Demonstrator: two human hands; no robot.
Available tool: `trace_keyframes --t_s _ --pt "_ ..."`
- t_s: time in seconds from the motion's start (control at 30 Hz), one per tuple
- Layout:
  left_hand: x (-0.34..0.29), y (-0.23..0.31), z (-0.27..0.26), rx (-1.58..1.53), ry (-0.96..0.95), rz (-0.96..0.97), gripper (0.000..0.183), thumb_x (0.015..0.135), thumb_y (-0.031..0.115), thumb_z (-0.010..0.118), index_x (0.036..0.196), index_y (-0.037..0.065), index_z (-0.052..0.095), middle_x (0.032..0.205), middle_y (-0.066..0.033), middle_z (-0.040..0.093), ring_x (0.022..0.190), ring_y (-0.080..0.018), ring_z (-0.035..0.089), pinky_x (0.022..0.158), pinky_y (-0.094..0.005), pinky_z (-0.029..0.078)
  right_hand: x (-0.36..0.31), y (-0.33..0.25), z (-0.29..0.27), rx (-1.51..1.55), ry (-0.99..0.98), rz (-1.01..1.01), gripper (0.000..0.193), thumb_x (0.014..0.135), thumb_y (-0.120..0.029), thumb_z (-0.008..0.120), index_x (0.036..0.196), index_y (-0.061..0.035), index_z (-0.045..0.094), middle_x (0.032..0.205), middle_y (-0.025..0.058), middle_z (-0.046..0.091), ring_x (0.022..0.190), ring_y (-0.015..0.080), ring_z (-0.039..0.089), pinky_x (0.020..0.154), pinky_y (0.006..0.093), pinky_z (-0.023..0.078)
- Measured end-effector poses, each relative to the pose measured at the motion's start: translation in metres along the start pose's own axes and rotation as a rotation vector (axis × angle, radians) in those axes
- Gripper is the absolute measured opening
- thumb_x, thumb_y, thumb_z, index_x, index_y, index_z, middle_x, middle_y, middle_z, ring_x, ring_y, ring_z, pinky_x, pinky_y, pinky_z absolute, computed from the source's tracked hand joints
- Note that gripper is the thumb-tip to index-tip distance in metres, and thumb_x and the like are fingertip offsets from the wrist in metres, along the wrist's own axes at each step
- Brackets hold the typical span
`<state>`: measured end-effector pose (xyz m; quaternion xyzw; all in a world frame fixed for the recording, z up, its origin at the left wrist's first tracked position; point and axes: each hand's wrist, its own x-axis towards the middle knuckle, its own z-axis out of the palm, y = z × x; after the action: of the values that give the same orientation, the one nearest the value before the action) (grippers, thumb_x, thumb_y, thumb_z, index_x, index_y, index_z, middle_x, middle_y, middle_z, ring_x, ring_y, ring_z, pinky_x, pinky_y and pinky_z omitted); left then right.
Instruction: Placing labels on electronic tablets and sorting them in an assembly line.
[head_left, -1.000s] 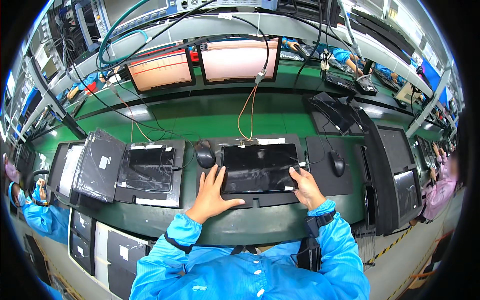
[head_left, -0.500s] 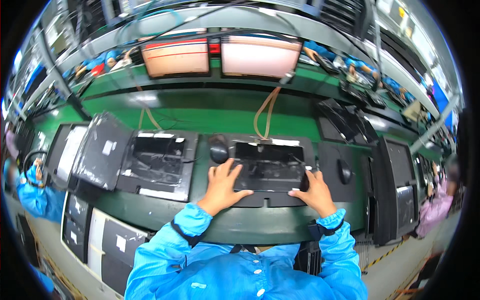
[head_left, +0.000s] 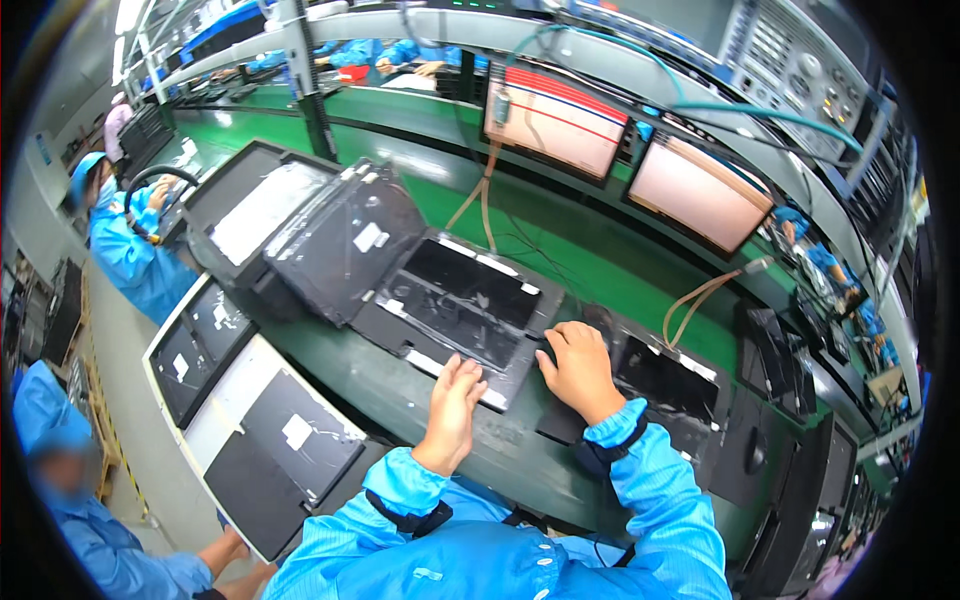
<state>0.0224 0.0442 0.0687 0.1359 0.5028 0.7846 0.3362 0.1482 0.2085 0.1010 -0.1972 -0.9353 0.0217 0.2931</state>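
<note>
A flat black display panel [head_left: 462, 305] with pale tape strips lies on a dark foam tray [head_left: 515, 385] in the middle of the bench. By its front edge is my left hand [head_left: 452, 415], fingers stretched out and nothing held. My right hand [head_left: 582, 372] hovers palm down off the tray's right side, its fingers apart and holding nothing; I cannot tell whether it touches anything. Farther right, a second black panel [head_left: 668, 382] sits on another dark tray, partly covered by my right arm. A black mouse [head_left: 600, 318] shows just beyond my right hand.
Left of the panel leans a stack of plastic-wrapped dark trays [head_left: 350, 235], beside a black box [head_left: 265, 215]. A pale-framed cart [head_left: 225, 440] with dark panels stands lower left. Two monitors [head_left: 560, 120] hang behind the green bench. A co-worker [head_left: 135, 240] stands at left; another is lower left.
My view has swung left. Both hands have let go of the right-hand panel's sides and moved left, to the other panel's front and right edges.
</note>
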Motion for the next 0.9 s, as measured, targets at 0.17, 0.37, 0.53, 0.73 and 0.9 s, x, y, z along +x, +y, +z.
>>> trace_keyframes --t_s 0.17,0.37,0.53,0.73,0.9 --pt "0.025 0.02 -0.038 -0.456 0.028 -0.52 0.046 0.096 0.02 0.062 0.134 -0.002 0.047 0.14 -0.0242 0.052 0.135 -0.0371 0.051 0.112 -0.0508 0.045 0.035 -0.005 0.029 -0.008 -0.216 0.072 0.018 0.084 -0.018 0.073 0.094 -0.0043 0.07 0.093 0.0152 0.063 0.094 0.0361 0.061 0.08 0.0476 0.049" --pt "0.048 0.025 -0.022 -0.46 -0.046 -0.575 0.033 0.095 0.029 0.071 0.119 0.007 0.063 0.122 -0.0086 0.068 0.115 -0.0225 0.065 0.097 -0.0427 0.053 0.041 -0.027 -0.018 0.123 -0.216 0.134 0.02 0.084 -0.018 0.073 0.096 -0.0032 0.066 0.08 0.0175 0.07 0.073 0.0356 0.07 0.066 0.0429 0.055" --pt "0.042 0.055 -0.008 -0.458 -0.112 -0.336 0.026 0.099 0.013 0.067 0.122 0.003 0.062 0.116 -0.0086 0.07 0.106 -0.0206 0.069 0.091 -0.0416 0.058 0.037 -0.057 -0.056 0.116 -0.095 0.199 0.035 0.078 -0.022 0.081 0.106 -0.0038 0.07 0.074 0.0134 0.068 0.063 0.0296 0.068 0.06 0.0406 0.052" --pt "0.063 0.156 -0.062 -0.257 -0.061 0.321 0.024 0.099 0.008 0.066 0.12 -0.001 0.062 0.106 -0.0062 0.069 0.095 -0.0151 0.066 0.087 -0.0331 0.054 0.005 -0.07 -0.073 0.012 0.0 0.016 0.065 0.07 -0.022 0.084 0.128 -0.0041 0.06 0.13 0.0195 0.053 0.129 0.0411 0.048 0.113 0.0635 0.031" --pt "0.203 0.314 -0.185 0.08 0.115 0.245 0.013 0.095 0.005 0.064 0.104 -0.004 0.066 0.097 -0.0112 0.072 0.088 -0.0226 0.07 0.083 -0.0385 0.057 -0.03 -0.096 -0.061 0.267 -0.015 -0.069 0.045 0.071 -0.02 0.082 0.111 -0.0046 0.067 0.119 0.0169 0.059 0.117 0.041 0.057 0.104 0.0597 0.042"
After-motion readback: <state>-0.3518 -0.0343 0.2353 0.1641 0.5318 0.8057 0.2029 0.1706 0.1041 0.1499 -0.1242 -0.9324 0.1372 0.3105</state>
